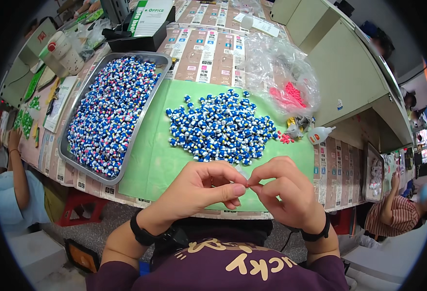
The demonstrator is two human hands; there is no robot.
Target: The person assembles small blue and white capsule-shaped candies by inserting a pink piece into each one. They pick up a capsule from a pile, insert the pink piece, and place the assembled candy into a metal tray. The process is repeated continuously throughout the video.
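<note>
My left hand (208, 184) and my right hand (288, 191) meet over the near edge of a green mat (148, 169). Both are closed in a pinch, fingertips touching or nearly so. A tiny pinkish speck shows between them, too small to name. Just beyond the fingertips is a small whitish bit (242, 170); whether it is held, I cannot tell. Ahead of my hands lies a loose heap of small blue-and-white pieces (218, 128), some with yellow marks. To its right are a few small pink pieces (285, 138) and a white squeeze bottle (318, 135).
A metal tray (144, 116) full of similar blue-and-white pieces stands at left. A clear plastic bag (267, 63) with pink pieces (293, 94) lies at far right, near a pale cabinet (351, 72). A black box (140, 43) stands at the back. Other people sit on both sides.
</note>
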